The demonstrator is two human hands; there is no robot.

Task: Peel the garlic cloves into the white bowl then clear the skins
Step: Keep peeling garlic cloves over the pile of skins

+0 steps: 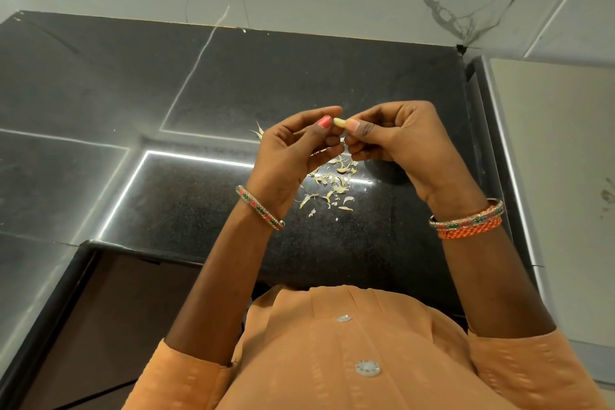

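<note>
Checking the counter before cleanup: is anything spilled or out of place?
Yes: garlic skins lie scattered loose on the black counter below both hands, which pinch a garlic clove. No white bowl is in view.

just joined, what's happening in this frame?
A person is peeling garlic over a dark counter. Both hands are raised: the right hand and left hand pinch one pale clove between their fingertips. It looks mostly bare where it shows. Loose skins lie scattered on the counter beneath the hands, not yet cleared. The white bowl is not in view.
</note>
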